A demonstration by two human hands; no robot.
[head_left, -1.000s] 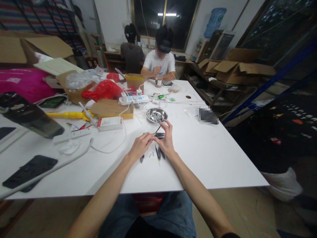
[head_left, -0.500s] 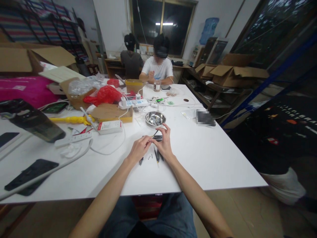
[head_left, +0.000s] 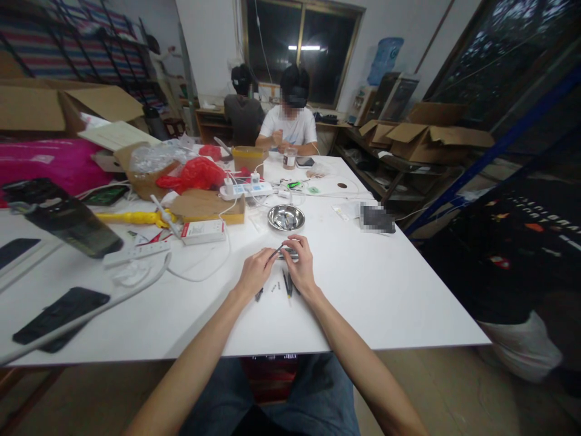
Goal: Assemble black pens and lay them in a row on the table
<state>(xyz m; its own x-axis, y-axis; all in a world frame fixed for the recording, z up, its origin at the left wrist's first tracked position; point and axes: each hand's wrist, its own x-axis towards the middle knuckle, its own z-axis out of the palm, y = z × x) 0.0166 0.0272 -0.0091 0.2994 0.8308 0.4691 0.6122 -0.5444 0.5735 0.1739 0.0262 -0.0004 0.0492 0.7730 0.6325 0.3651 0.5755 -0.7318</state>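
My left hand (head_left: 255, 270) is closed, its thumb and fingers pinching a thin dark pen-like stick (head_left: 276, 251) just above the table. My right hand (head_left: 300, 263) curves in from the other side, thumb and forefinger closed at the stick's upper end. Behind the fingers, partly hidden, lies a bundle of dark slender pieces (head_left: 287, 254). Nearer me are dark pen-like sticks (head_left: 288, 284), one with a yellow tip, and small dark bits (head_left: 259, 295). Beyond my hands a shiny metal bowl (head_left: 285, 218) holds small dark parts.
On the white table (head_left: 385, 303) to the left are a dark bottle (head_left: 68, 218), a phone (head_left: 61, 318), a thick cable, a white box (head_left: 203, 231) and a power strip (head_left: 245, 189). A person (head_left: 290, 124) sits across the table. Another person's dark clothing (head_left: 512, 242) is at right.
The stick has tilted lower and shifted slightly left, toward my left hand. My right fingers have come down a little and curled more. The view has shifted slightly.
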